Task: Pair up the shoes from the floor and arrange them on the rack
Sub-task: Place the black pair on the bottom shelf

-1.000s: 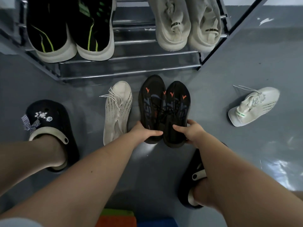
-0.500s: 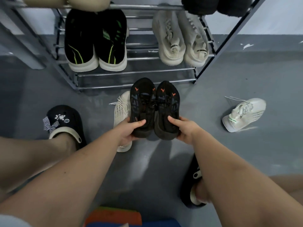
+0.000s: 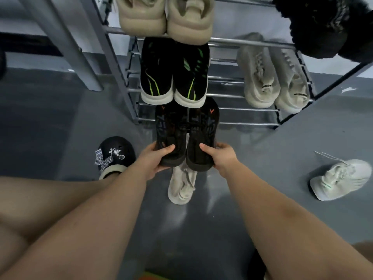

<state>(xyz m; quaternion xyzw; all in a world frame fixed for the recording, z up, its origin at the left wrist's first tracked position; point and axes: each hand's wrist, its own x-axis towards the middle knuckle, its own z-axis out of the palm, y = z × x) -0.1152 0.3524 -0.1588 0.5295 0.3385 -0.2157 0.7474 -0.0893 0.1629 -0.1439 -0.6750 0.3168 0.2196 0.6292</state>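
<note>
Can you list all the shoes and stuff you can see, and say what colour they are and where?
black sneakers: 2, black with orange marks, held side by side in front of the rack
rack: 1, silver metal, ahead
black-and-green sneakers: 2, lower shelf, left
beige knit sneakers: 2, lower shelf, right
cream shoes: 2, upper shelf
fuzzy black shoes: black, upper shelf, right; count unclear
beige sneaker: 1, floor, under the held pair
white sneaker: 1, floor, right
black clog: 1, on foot
left hand: grips left sneaker's heel
right hand: grips right sneaker's heel
</note>
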